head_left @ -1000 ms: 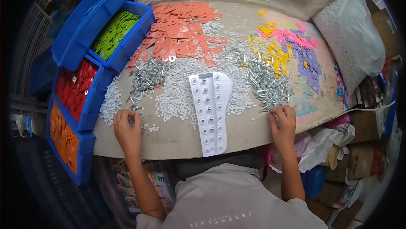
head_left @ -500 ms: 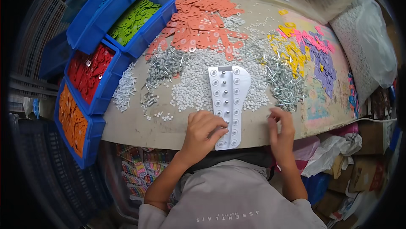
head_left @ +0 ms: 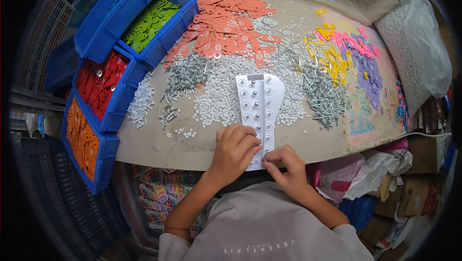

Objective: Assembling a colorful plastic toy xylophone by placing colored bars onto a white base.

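A white board point(head_left: 260, 92) stands in front of me, its narrow end at the table's near edge. Round white pieces run down both sides, and small metal pins point(head_left: 256, 104) sit in its middle channel. My left hand point(head_left: 234, 151) rests over the board's lower left side. Its thumb and fingertips are pinched at the middle channel, and what lies between them is too small to make out. Over the lower right edge, my right hand point(head_left: 288, 168) pinches thumb against forefinger. A tiny dark speck shows at those fingertips, its kind unclear.
Beyond the board spread small white round pieces point(head_left: 219, 95) and metal pins in heaps point(head_left: 326, 102). Coral tags point(head_left: 226, 30) lie farther back, yellow point(head_left: 332, 61) and purple pieces point(head_left: 369, 80) to the right. Blue bins point(head_left: 109, 140) line the left; a plastic bag point(head_left: 409, 49) stands right.
My right hand has come in from the right of the board to its lower right edge, fingers now pinched. My left hand stays at nearly the same spot.
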A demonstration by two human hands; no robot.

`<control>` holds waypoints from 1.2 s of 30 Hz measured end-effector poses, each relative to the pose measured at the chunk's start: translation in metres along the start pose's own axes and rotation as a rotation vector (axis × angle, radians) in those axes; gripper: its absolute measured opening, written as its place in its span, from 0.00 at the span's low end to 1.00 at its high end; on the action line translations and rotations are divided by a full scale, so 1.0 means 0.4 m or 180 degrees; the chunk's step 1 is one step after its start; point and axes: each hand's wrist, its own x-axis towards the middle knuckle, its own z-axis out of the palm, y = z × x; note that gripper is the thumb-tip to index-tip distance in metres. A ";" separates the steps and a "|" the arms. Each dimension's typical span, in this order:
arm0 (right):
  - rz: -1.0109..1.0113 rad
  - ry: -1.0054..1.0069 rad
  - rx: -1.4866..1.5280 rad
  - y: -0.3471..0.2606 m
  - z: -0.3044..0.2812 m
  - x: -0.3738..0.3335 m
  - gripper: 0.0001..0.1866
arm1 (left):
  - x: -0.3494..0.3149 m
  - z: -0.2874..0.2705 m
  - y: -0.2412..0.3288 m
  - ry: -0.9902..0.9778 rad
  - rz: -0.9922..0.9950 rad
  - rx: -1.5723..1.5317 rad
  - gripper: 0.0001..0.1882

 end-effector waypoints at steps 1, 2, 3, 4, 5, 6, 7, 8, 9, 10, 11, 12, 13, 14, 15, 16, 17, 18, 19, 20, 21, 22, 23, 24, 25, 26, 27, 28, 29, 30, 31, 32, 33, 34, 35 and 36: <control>0.0002 0.0000 0.0001 -0.001 0.004 0.002 0.06 | -0.001 0.002 0.002 0.0006 0.0005 0.0038 0.08; -0.0094 0.0037 -0.0092 -0.002 0.008 0.005 0.07 | -0.002 0.002 0.003 0.0012 0.0010 0.0077 0.08; -0.0190 0.0073 -0.0184 -0.002 0.012 0.008 0.07 | -0.003 -0.002 0.002 0.0011 0.0008 0.0079 0.08; -0.0188 0.0074 -0.0185 -0.001 0.015 0.009 0.07 | -0.004 -0.008 0.002 -0.0081 0.0101 0.0170 0.07; -0.0234 0.0074 -0.0220 0.000 0.018 0.010 0.08 | -0.004 -0.016 0.002 -0.0172 0.0194 0.0263 0.07; -0.0281 0.0074 -0.0255 0.002 0.021 0.011 0.08 | -0.004 -0.025 0.005 -0.0173 0.0193 0.0264 0.07; -0.0281 0.0075 -0.0255 0.002 0.023 0.012 0.08 | -0.003 -0.037 0.010 -0.0311 0.0232 0.0330 0.08; -0.0326 0.0082 -0.0282 0.002 0.025 0.012 0.08 | -0.002 -0.048 0.015 -0.0449 0.0271 0.0397 0.09; -0.0373 0.0089 -0.0308 0.002 0.027 0.013 0.09 | -0.002 -0.059 0.019 -0.0448 0.0272 0.0401 0.09; -0.0371 0.0095 -0.0309 0.005 0.031 0.012 0.09 | -0.003 -0.067 0.022 -0.0477 0.0237 0.0395 0.11; -0.0474 0.0133 -0.0396 0.010 0.036 0.010 0.09 | -0.005 -0.073 0.023 -0.0507 0.0203 0.0389 0.12; -0.0576 0.0172 -0.0486 0.014 0.040 0.008 0.09 | -0.005 -0.078 0.022 -0.0508 0.0213 0.0388 0.12; -0.0591 0.0174 -0.0482 0.016 0.045 0.009 0.09 | -0.005 -0.084 0.020 -0.0579 0.0228 0.0370 0.14; -0.0715 0.0235 -0.0603 0.018 0.049 0.009 0.10 | -0.005 -0.088 0.019 -0.0648 0.0246 0.0350 0.15; -0.0837 0.0300 -0.0728 0.020 0.051 0.008 0.11 | -0.007 -0.085 0.020 -0.0639 0.0259 0.0358 0.15; -0.0857 0.0309 -0.0735 0.023 0.050 0.007 0.11 | -0.012 -0.076 0.021 -0.0715 0.0232 0.0264 0.15; -0.0958 0.0259 -0.0883 0.025 0.049 0.005 0.11 | -0.015 -0.069 0.023 -0.0792 0.0210 0.0167 0.15; -0.1056 0.0215 -0.1037 0.029 0.046 0.005 0.11 | -0.015 -0.064 0.025 -0.0818 0.0196 0.0257 0.15; -0.1055 0.0244 -0.1077 0.029 0.040 0.006 0.11 | -0.017 -0.059 0.026 -0.0811 0.0240 0.0234 0.15; -0.1230 0.0112 -0.1157 0.029 0.036 0.008 0.11 | -0.021 -0.059 0.022 -0.0757 0.0221 0.0234 0.16; -0.1399 -0.0020 -0.1241 0.030 0.032 0.010 0.11 | -0.024 -0.059 0.019 -0.0705 0.0205 0.0230 0.16; -0.1479 -0.0074 -0.1361 0.037 0.034 0.006 0.11 | -0.025 -0.060 0.019 -0.0701 0.0263 0.0194 0.16; -0.1467 -0.0037 -0.1419 0.033 0.032 0.006 0.11 | -0.025 -0.065 0.021 -0.0701 0.0199 0.0237 0.15; -0.1482 -0.0070 -0.1334 0.027 0.028 0.007 0.11 | -0.023 -0.067 0.022 -0.0699 0.0134 0.0282 0.13; -0.1516 -0.0113 -0.1234 0.024 0.024 0.009 0.11 | -0.023 -0.068 0.022 -0.0682 0.0178 0.0268 0.13; -0.1532 -0.0126 -0.1174 0.028 0.020 0.006 0.12 | -0.022 -0.069 0.021 -0.0543 0.0003 0.0204 0.12; -0.1552 -0.0104 -0.1208 0.025 0.005 0.011 0.12 | -0.016 -0.072 0.017 -0.0401 -0.0175 0.0141 0.11; -0.1593 0.0043 -0.1301 0.021 -0.010 0.018 0.13 | -0.012 -0.074 0.000 -0.0142 -0.0198 0.0157 0.09; -0.1637 0.0188 -0.1390 0.022 -0.027 0.026 0.13 | -0.003 -0.076 -0.022 -0.0109 -0.0185 0.0180 0.09; -0.1718 0.0441 -0.1495 0.038 -0.048 0.044 0.14 | 0.012 -0.079 -0.045 0.0129 -0.0421 0.0111 0.08; -0.1732 0.0707 -0.1621 0.058 -0.075 0.074 0.14 | 0.033 -0.079 -0.062 0.0359 -0.0658 0.0026 0.07; -0.1776 0.1052 -0.1718 0.059 -0.100 0.130 0.14 | 0.064 -0.084 -0.072 0.0440 -0.0736 -0.0005 0.06; -0.1613 0.1200 -0.1755 0.053 -0.132 0.192 0.14 | 0.100 -0.082 -0.089 0.0476 -0.0742 0.0001 0.06; -0.1357 0.1258 -0.1677 0.048 -0.159 0.256 0.12 | 0.133 -0.070 -0.114 0.0586 -0.0637 0.0017 0.06; -0.1236 0.1183 -0.1864 0.052 -0.187 0.324 0.12 | 0.162 -0.062 -0.134 0.0703 -0.0535 0.0040 0.07; -0.1225 0.1199 -0.2034 0.035 -0.223 0.363 0.11 | 0.179 -0.070 -0.117 0.0822 -0.0451 0.0119 0.07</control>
